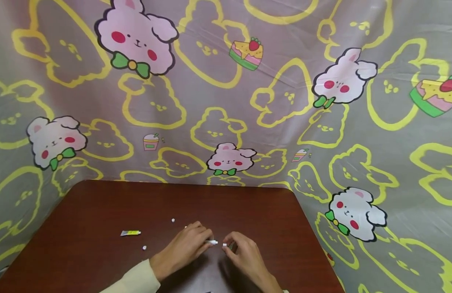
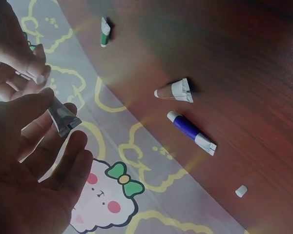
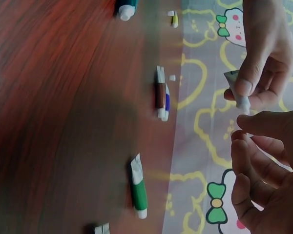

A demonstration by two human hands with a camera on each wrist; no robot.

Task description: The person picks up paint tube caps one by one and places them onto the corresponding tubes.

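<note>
The left hand (image 1: 187, 248) covered most of the held tube (image 1: 212, 242), so from the head only its white end could be seen; the left wrist view showed also its flat silvery tail. The held cap (image 1: 224, 245), in the right hand (image 1: 247, 254), was partly behind the fingertips. The fingers of the left hand pinched the held tube, and those of the right hand pinched the held cap. Both were above the counter (image 1: 112, 203) in the head view, near each other, with a small gap between them.

Three loose caps could be counted there: a far cap (image 1: 173, 220), a near cap (image 1: 144, 247), and a third cap (image 1: 186, 226), nearly hidden behind the left hand. One yellow tube (image 1: 130, 233) lay near these; its print was too small to read. A dark object (image 1: 209, 292) was cut off at the bottom.

The left wrist view showed three tubes lying on the counter: one green tube (image 2: 105, 33), one brown tube (image 2: 175, 91) and one blue tube (image 2: 191, 132). In the right wrist view, the brown tube partly hid the blue tube. One teal tube (image 3: 126, 10) was cut by the top edge, and a silvery piece (image 3: 102, 228) by the bottom edge; I could not tell what it belonged to.
</note>
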